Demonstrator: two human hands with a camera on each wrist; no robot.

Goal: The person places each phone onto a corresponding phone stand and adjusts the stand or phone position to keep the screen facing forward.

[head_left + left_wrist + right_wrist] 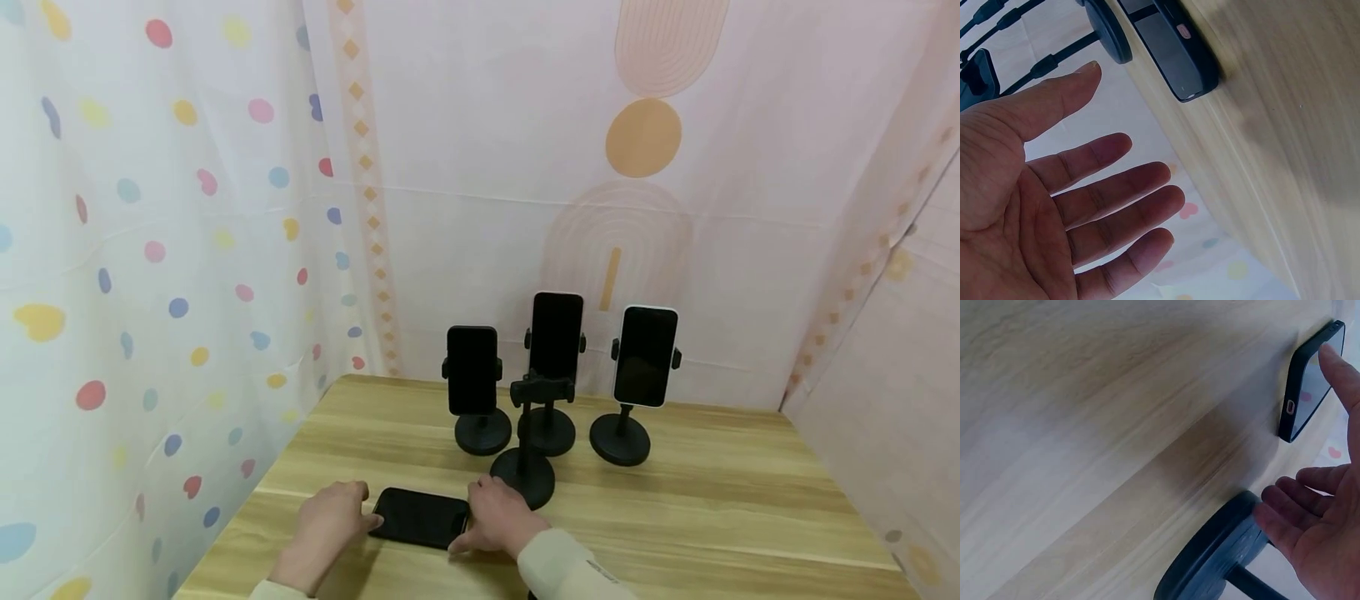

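A black smartphone [420, 518] lies flat on the wooden table, screen up, between the two hands. At its left end is my left hand [330, 531], its fingers spread and nearly straight in the left wrist view [1097, 206], holding nothing. My right hand [501, 518] is at the phone's right end, with the thumb over that end in the right wrist view and the other fingers loosely bent. Whether either hand touches the phone I cannot tell. Just beyond the right hand stands an empty black phone stand [525, 477]; the fingertips overlap its round base [1210, 550] in the right wrist view.
Farther back, three black stands hold upright phones: a left phone [472, 371], a middle phone [557, 333] and a white-edged right phone [646, 357]. The wooden table [720, 517] meets a patterned curtain [465, 167] behind and a dotted curtain [187, 250] on the left.
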